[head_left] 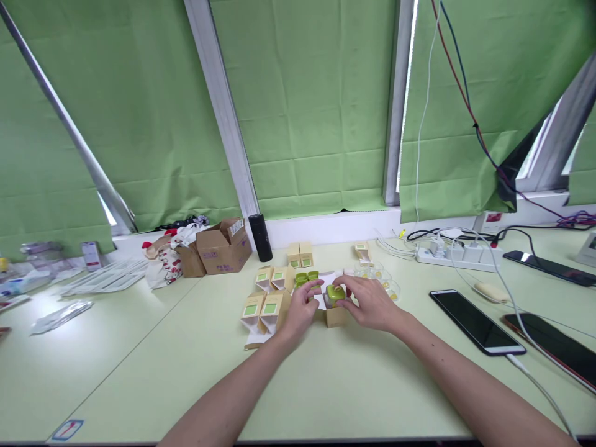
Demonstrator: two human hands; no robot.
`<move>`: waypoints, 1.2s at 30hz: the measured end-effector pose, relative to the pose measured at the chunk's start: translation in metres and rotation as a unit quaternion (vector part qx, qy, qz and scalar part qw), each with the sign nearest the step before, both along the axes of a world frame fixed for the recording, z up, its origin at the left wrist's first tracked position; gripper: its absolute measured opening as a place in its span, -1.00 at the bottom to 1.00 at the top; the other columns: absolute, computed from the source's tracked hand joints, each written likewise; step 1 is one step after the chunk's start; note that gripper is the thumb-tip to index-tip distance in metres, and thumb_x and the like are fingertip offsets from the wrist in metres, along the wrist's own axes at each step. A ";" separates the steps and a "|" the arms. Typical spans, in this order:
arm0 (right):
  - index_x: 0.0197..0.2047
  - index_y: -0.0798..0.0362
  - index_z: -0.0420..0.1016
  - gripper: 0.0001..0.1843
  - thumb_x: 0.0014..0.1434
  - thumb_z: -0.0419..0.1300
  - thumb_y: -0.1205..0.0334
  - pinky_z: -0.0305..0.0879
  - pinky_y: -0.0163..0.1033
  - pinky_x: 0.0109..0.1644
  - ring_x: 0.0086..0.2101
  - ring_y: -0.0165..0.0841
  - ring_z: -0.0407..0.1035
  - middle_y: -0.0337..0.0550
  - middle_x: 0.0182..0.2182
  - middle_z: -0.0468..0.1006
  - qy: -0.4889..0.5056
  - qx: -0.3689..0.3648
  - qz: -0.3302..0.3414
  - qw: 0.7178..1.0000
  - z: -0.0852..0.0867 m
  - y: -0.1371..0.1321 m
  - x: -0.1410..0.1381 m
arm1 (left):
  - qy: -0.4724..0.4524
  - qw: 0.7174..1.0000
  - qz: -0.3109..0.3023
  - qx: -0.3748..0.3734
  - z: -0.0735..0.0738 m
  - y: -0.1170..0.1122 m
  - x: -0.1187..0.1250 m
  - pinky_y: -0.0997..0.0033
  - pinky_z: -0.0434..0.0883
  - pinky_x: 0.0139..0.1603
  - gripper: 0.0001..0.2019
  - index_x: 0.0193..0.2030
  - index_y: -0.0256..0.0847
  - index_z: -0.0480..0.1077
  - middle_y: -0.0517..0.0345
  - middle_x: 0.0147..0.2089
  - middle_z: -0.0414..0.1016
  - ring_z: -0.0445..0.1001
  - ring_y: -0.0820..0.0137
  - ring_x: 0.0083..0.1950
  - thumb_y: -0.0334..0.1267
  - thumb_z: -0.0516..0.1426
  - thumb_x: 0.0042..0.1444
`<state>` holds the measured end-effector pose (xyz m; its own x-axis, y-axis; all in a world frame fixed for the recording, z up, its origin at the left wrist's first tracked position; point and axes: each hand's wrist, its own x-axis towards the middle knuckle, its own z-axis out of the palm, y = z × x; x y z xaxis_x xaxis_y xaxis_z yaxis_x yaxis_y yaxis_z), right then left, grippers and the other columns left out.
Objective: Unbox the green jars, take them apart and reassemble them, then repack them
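Note:
My right hand (365, 301) grips a small clear container with a green lid (334, 293), fingertips around its top. The container is at the mouth of a small kraft box (336, 318); how deep it sits inside I cannot tell. My left hand (302, 307) is beside the box's white flap, fingers stretched out and apart, with no object seen in it. Behind it are several green-lidded pieces (307, 277). To its left stand open kraft boxes (261, 310) with green squares on them. Clear cups with yellow bits (388, 287) lie past my right hand.
More small kraft boxes (300, 255) stand near the wall. A black cylinder (260, 238) and a brown carton (223, 247) are at back left. To the right lie a phone (477, 321) on a cable, another phone (554, 344) and a power strip (459, 257).

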<state>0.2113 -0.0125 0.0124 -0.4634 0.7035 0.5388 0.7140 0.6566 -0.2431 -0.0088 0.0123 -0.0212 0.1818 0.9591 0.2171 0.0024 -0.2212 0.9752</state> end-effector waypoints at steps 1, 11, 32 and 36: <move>0.06 -0.04 0.39 -0.75 0.32 0.24 0.23 0.13 -0.24 -0.31 -0.28 -0.23 0.52 -0.17 -0.24 0.65 -0.001 -0.004 0.002 1.000 0.000 -0.001 0.000 | 0.002 1.000 0.002 0.002 0.001 -0.001 0.000 0.39 0.37 -0.17 -0.39 0.11 -0.29 0.50 -0.10 -0.02 0.61 0.55 0.25 -0.05 -0.46 0.10 -0.19; -0.05 -0.03 0.41 -0.84 0.29 0.22 0.31 0.26 -0.19 -0.23 -0.17 -0.20 0.46 -0.10 -0.17 0.61 0.015 -0.011 0.038 0.999 -0.005 0.000 -0.004 | 0.012 1.000 0.015 0.004 0.004 -0.005 0.001 0.40 0.35 -0.16 -0.39 0.12 -0.25 0.50 -0.09 0.03 0.60 0.53 0.22 0.02 -0.46 0.10 -0.17; -0.21 0.00 0.50 -0.79 0.41 0.08 0.40 0.42 -0.16 -0.15 -0.21 -0.25 0.46 -0.08 -0.21 0.56 0.121 0.021 0.040 0.992 -0.026 0.012 -0.015 | 0.017 1.000 0.012 0.020 0.001 -0.004 0.000 0.37 0.43 -0.08 -0.43 0.12 -0.23 0.53 -0.08 0.04 0.62 0.54 0.20 0.08 -0.49 0.12 -0.10; -0.24 0.01 0.55 -0.79 0.38 0.12 0.40 0.47 -0.12 -0.13 -0.20 -0.24 0.49 -0.06 -0.16 0.56 0.123 0.015 0.040 0.992 -0.028 0.013 -0.015 | 0.014 1.000 0.008 0.020 0.001 -0.004 0.000 0.37 0.43 -0.08 -0.41 0.13 -0.25 0.53 -0.09 0.04 0.62 0.54 0.20 0.07 -0.49 0.12 -0.11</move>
